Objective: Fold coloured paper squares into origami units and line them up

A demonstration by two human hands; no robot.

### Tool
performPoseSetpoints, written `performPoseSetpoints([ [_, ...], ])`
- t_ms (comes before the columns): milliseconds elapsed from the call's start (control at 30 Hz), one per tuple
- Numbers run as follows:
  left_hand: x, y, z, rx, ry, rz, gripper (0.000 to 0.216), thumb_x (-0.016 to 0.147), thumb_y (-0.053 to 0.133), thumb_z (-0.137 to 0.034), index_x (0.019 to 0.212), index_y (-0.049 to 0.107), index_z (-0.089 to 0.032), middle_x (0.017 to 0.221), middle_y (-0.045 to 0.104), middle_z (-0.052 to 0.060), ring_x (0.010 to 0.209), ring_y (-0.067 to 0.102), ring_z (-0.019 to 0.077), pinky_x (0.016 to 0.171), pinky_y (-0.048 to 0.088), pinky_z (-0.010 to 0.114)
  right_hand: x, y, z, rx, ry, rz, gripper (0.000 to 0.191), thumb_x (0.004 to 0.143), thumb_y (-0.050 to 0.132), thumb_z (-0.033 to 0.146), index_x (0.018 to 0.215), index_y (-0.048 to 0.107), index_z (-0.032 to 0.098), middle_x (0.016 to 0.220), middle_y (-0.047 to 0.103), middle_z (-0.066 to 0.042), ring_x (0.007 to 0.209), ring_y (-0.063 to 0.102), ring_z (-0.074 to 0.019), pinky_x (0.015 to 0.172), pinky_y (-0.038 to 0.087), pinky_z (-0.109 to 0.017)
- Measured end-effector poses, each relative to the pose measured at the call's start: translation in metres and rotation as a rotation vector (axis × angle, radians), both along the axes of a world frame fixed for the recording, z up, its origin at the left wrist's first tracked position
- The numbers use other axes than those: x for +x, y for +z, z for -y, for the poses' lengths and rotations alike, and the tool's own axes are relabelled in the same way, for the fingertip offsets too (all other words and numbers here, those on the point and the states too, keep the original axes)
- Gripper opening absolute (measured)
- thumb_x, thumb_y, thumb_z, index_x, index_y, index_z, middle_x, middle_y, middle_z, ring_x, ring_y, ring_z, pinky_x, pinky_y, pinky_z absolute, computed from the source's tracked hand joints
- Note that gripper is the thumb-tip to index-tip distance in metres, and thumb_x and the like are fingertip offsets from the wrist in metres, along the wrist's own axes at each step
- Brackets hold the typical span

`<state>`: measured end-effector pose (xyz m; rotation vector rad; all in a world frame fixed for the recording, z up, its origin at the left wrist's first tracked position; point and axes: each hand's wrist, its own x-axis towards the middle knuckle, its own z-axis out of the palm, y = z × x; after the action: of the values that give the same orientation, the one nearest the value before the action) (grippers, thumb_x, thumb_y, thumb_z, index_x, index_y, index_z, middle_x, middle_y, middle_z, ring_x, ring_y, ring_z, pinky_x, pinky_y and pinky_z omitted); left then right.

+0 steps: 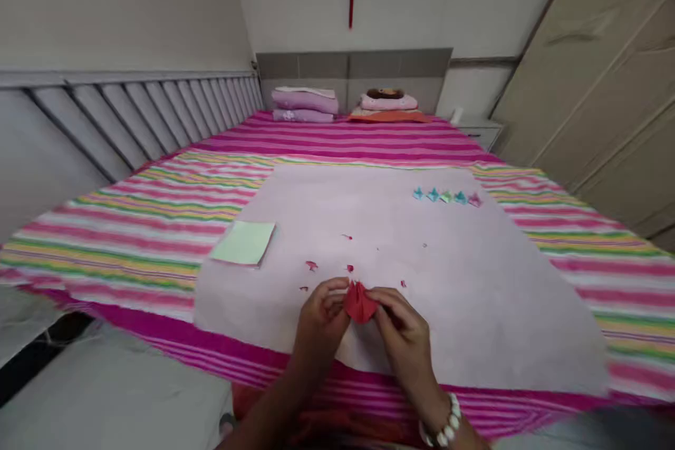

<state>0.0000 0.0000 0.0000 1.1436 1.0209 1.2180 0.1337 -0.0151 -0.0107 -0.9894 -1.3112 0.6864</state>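
A small red piece of folded paper, creased into a fan-like shape, is held up between both hands near the front edge of the bed. My left hand pinches its left side between thumb and fingers. On its right side, my right hand grips the edge the same way; a bracelet of pale beads circles that wrist. Just beyond the hands lie small red paper scraps. A stack of square pale green paper rests to the left.
Several small folded paper pieces in blue, green and pink stand in a row at the far right of the pale sheet. Under it is a striped bed cover. Folded bedding sits by the headboard; a railing runs along the left.
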Motion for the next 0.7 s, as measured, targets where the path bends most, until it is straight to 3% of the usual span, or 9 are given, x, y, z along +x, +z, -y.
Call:
performPoseSetpoints([
  [67, 0.003, 0.004, 0.002, 0.114, 0.092, -0.119, 0.026, 0.069, 0.063, -0.014, 0.094, 0.058, -0.018, 0.093, 0.064, 0.006, 0.083, 0.065, 0.0181, 0.074, 0.052, 0.03, -0.002, 0.001, 0.002, 0.015, -0.009, 0.017, 0.026, 0.084, 0.056, 0.01, 0.096, 0.071, 0.027, 0.095, 0.068, -0.003, 0.089, 0.063, -0.0172, 0.078, 0.051, -0.028],
  [167, 0.005, 0.009, 0.006, 0.158, 0.147, -0.191, 0.03, 0.064, 0.065, -0.01, 0.093, 0.059, -0.018, 0.098, 0.062, 0.006, 0.083, 0.063, 0.0179, 0.069, 0.052, 0.028, -0.003, 0.005, 0.004, -0.011, -0.028, -0.014, 0.024, 0.081, 0.059, 0.011, 0.095, 0.072, 0.025, 0.092, 0.069, -0.004, 0.087, 0.064, -0.0185, 0.076, 0.053, -0.029],
  [300, 0.004, 0.014, 0.011, 0.018, 0.006, -0.05, 0.05, 0.062, 0.074, -0.013, 0.107, 0.053, -0.019, 0.089, 0.066, 0.005, 0.08, 0.064, 0.0177, 0.069, 0.051, 0.027, -0.001, 0.008, 0.003, -0.153, -0.046, -0.163, 0.019, 0.075, 0.062, 0.014, 0.088, 0.073, 0.024, 0.086, 0.073, -0.004, 0.078, 0.067, -0.0191, 0.068, 0.055, -0.029],
  [400, 0.0, 0.019, 0.011, -0.052, -0.096, 0.088, 0.039, 0.072, 0.071, -0.027, 0.106, 0.055, -0.017, 0.087, 0.069, 0.006, 0.077, 0.065, 0.0164, 0.068, 0.05, 0.027, 0.002, 0.008, 0.001, -0.267, -0.03, -0.252, 0.021, 0.07, 0.062, 0.014, 0.087, 0.072, 0.022, 0.085, 0.074, -0.003, 0.074, 0.068, -0.0195, 0.066, 0.055, -0.029],
  [500, -0.003, 0.021, 0.008, -0.097, -0.062, 0.098, 0.025, 0.078, 0.065, -0.033, 0.096, 0.061, -0.016, 0.087, 0.07, 0.006, 0.069, 0.062, 0.013, 0.064, 0.049, 0.024, 0.001, 0.008, 0.001, -0.309, -0.007, -0.302, 0.021, 0.068, 0.063, 0.015, 0.085, 0.071, 0.021, 0.084, 0.075, -0.003, 0.075, 0.069, -0.0201, 0.068, 0.056, -0.03],
  [700, -0.007, 0.017, 0.0, -0.156, -0.043, 0.063, 0.021, 0.074, 0.069, -0.035, 0.083, 0.064, -0.016, 0.074, 0.064, 0.0, 0.062, 0.053, 0.0092, 0.058, 0.043, 0.02, -0.002, 0.015, 0.003, -0.347, 0.05, -0.337, 0.019, 0.064, 0.064, 0.014, 0.079, 0.072, 0.021, 0.077, 0.074, -0.002, 0.069, 0.067, -0.0179, 0.062, 0.054, -0.027],
])
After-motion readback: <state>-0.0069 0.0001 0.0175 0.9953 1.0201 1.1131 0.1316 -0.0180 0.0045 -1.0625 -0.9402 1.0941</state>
